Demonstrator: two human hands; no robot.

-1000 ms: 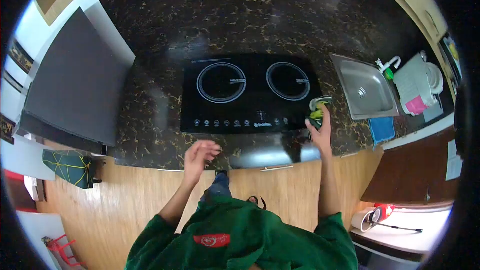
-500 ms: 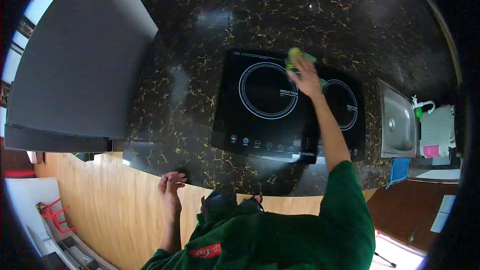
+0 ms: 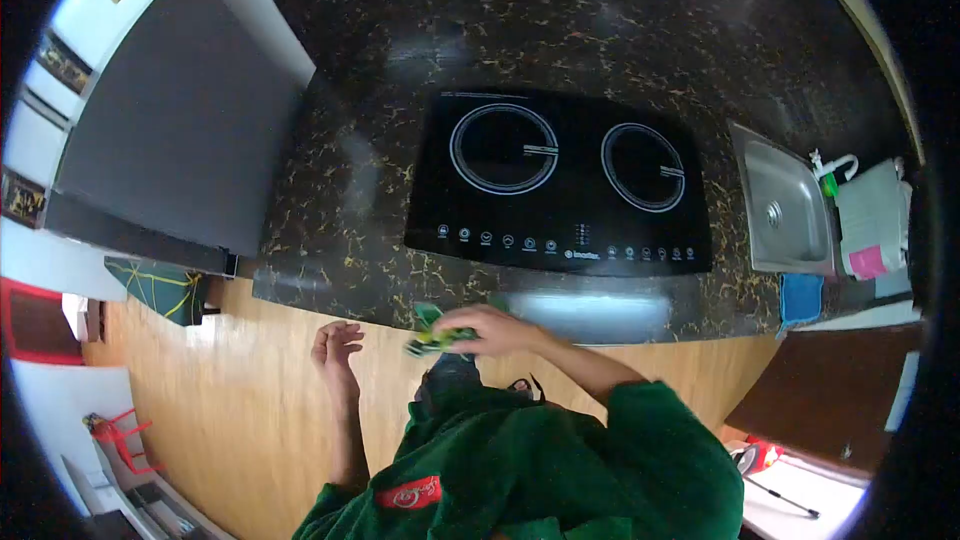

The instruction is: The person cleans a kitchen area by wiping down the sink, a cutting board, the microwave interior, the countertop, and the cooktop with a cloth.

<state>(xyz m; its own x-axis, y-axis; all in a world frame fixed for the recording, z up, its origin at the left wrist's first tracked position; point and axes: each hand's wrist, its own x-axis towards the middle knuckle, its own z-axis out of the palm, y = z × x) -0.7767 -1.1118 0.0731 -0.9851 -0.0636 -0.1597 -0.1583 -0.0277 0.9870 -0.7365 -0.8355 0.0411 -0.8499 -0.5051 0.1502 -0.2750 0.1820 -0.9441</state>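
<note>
My right hand [image 3: 485,328] is closed on a green and yellow patterned cloth [image 3: 432,338], bunched up and slightly blurred, near the front edge of the dark counter. Behind it, a black two-zone induction cooktop [image 3: 580,180] lies set on the counter, with a row of touch symbols along its front. My left hand [image 3: 337,348] hovers over the floor just off the counter's edge, its fingers loosely curled and apart, with nothing visible in them.
The dark marbled counter [image 3: 350,230] stretches around the cooktop. A steel sink [image 3: 765,175] with a white tap [image 3: 832,162] is on the right, and a blue cloth [image 3: 800,298] hangs by it. A tall grey refrigerator [image 3: 180,120] stands left. A red chair [image 3: 122,440] is lower left.
My right hand has come back from the cooktop's far edge to the counter's front edge, bringing the cloth left towards my body. My left hand stays in nearly the same place.
</note>
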